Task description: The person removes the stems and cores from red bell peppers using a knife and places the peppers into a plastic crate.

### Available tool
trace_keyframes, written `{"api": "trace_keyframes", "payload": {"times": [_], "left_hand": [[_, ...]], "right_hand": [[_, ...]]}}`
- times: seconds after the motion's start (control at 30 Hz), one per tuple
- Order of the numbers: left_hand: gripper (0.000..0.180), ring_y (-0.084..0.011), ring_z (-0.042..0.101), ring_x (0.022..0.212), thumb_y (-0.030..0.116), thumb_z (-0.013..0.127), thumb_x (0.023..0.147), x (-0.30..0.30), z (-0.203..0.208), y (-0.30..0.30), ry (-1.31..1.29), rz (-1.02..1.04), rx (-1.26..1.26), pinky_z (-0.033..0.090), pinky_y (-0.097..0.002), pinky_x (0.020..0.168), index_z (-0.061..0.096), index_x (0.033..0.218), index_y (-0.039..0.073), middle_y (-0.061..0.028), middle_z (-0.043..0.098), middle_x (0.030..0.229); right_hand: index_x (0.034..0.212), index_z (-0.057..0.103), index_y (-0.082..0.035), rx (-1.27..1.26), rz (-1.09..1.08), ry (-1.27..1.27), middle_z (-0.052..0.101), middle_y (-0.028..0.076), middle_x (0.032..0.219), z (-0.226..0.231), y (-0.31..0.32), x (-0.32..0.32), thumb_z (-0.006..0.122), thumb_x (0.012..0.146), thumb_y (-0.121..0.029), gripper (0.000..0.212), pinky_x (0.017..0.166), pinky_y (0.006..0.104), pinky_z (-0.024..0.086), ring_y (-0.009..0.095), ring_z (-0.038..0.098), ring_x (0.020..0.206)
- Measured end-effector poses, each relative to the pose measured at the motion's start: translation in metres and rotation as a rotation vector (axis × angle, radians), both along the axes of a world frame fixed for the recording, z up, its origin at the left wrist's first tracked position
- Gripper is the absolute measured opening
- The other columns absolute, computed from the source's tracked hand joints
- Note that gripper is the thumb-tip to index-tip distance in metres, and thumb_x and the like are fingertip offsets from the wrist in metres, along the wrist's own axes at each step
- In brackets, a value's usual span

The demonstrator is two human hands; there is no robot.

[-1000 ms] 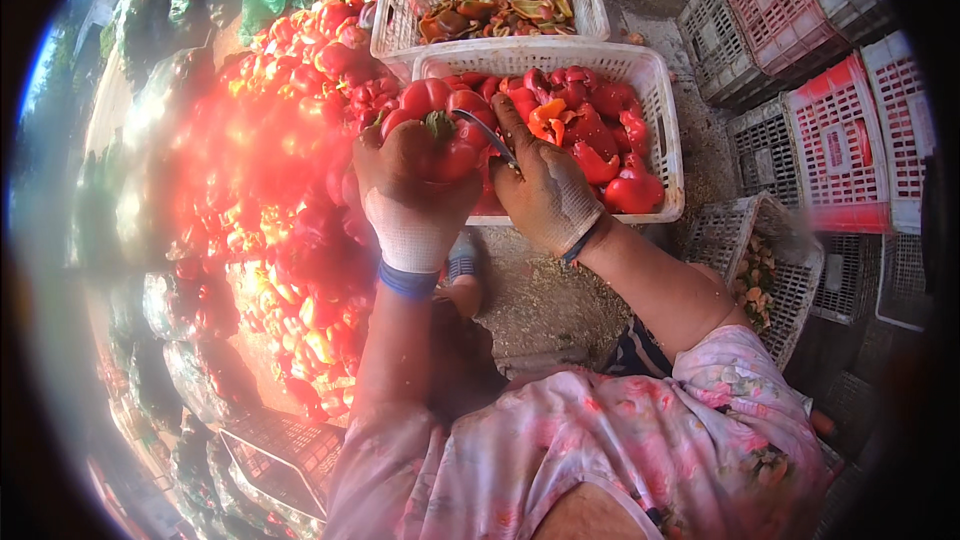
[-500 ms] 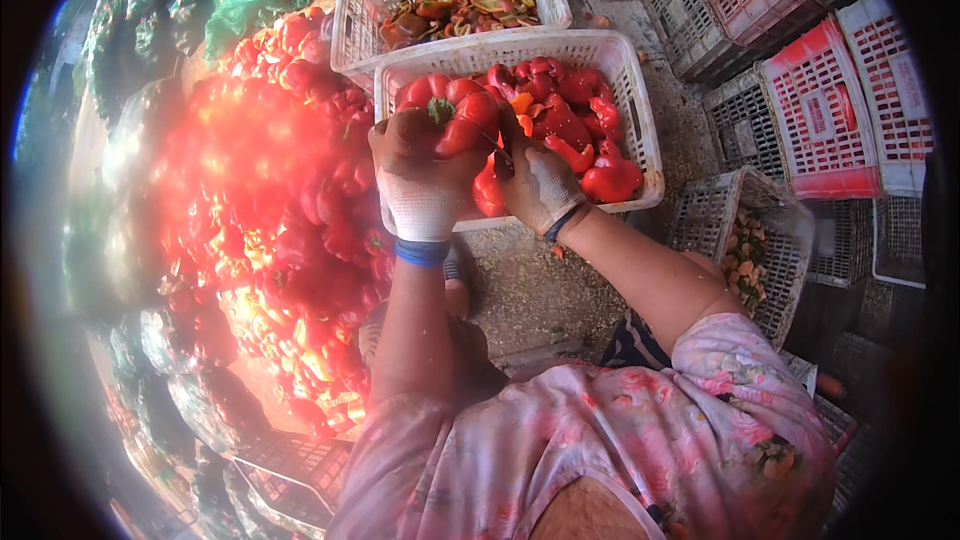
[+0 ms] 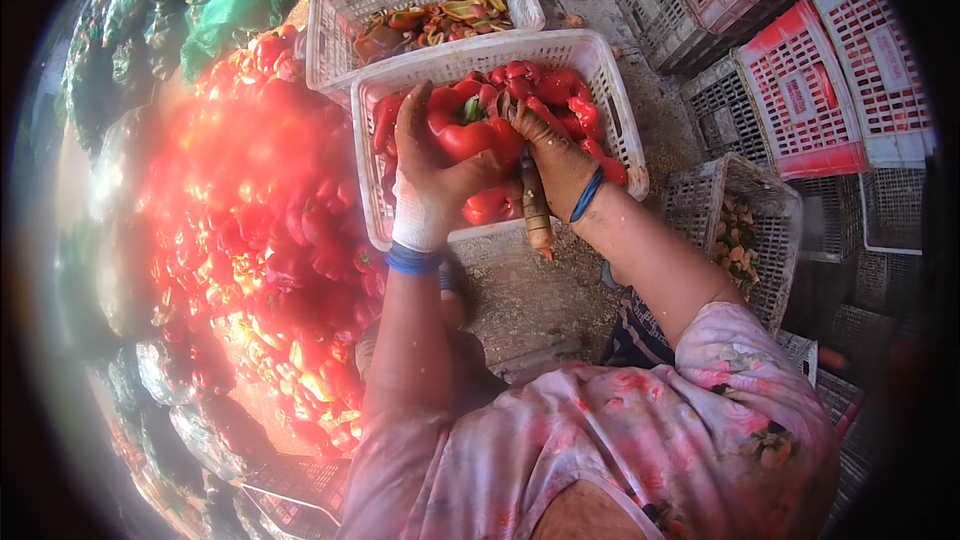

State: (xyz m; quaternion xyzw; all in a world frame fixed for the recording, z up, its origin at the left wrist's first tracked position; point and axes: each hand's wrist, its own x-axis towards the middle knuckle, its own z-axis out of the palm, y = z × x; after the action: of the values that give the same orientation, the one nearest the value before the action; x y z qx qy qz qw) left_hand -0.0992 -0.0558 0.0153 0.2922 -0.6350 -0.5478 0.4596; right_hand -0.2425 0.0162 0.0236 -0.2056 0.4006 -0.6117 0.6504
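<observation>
A large red bell pepper (image 3: 463,138) with a green stem sits between my hands, above a white plastic crate (image 3: 622,105) of red peppers. My gloved left hand (image 3: 428,165) cups its left side, fingers stretched upward and thumb across its near side. My gloved right hand (image 3: 562,162) is closed at the pepper's right side and holds a knife (image 3: 535,202). The knife's brown, wrapped-looking handle points down toward me, below the fingers. Its blade is hidden by the hand and the pepper.
A heap of red peppers (image 3: 270,230) in bright sun covers the left side. Behind the near crate stands another white crate (image 3: 325,35) with pepper scraps. A tilted crate of scraps (image 3: 740,250) and stacked crates (image 3: 800,90) stand on the right. Green net (image 3: 235,10) lies far left.
My left hand has loosened from a tight grip to a spread, cupping hold. The pepper's stem now shows farther right. The knife handle has swung into sight below my right hand.
</observation>
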Motion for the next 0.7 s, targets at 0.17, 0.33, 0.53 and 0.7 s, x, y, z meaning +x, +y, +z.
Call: {"api": "trace_keyframes", "payload": {"times": [0.17,0.33,0.53,0.7], "left_hand": [[0.062,-0.0248,0.060,0.105,0.022,0.067,0.083,0.008,-0.033,0.002,0.147,-0.039,0.682,0.055,-0.0434,0.082,0.042,0.136,0.002,-0.0136,0.056,0.122],[0.028,-0.0218,0.063,0.099,0.005,0.056,0.090,0.006,-0.032,0.016,0.178,-0.077,0.677,0.057,-0.0368,0.079,0.058,0.118,0.000,-0.0115,0.062,0.107],[0.032,-0.0202,0.064,0.094,-0.014,0.055,0.079,0.003,-0.026,0.019,0.158,-0.041,0.562,0.057,-0.0334,0.075,0.065,0.107,-0.001,-0.0119,0.061,0.105],[0.054,-0.0170,0.063,0.096,0.000,0.059,0.075,0.007,-0.014,0.023,0.045,-0.207,0.514,0.052,-0.0294,0.081,0.054,0.128,0.000,-0.0071,0.064,0.108]], "right_hand": [[0.135,0.049,-0.010,0.086,0.126,0.044,0.061,0.005,0.115,-0.015,0.004,-0.004,0.059,0.094,-0.038,0.051,0.063,0.0249,0.054,0.011,0.064,0.092],[0.138,0.044,-0.005,0.103,0.141,0.061,0.055,0.007,0.129,-0.039,0.002,-0.008,0.054,0.097,-0.025,0.048,0.086,0.0305,0.055,0.014,0.058,0.110],[0.134,0.053,-0.012,0.024,0.191,-0.201,0.060,-0.001,0.119,-0.034,-0.001,-0.019,0.068,0.086,-0.044,0.059,0.076,0.0240,0.050,0.008,0.057,0.103],[0.145,0.038,-0.012,0.806,0.175,-2.747,0.060,0.002,0.118,-0.068,-0.006,-0.042,0.073,0.084,-0.028,0.071,0.084,0.0234,0.050,0.009,0.058,0.100]]}}
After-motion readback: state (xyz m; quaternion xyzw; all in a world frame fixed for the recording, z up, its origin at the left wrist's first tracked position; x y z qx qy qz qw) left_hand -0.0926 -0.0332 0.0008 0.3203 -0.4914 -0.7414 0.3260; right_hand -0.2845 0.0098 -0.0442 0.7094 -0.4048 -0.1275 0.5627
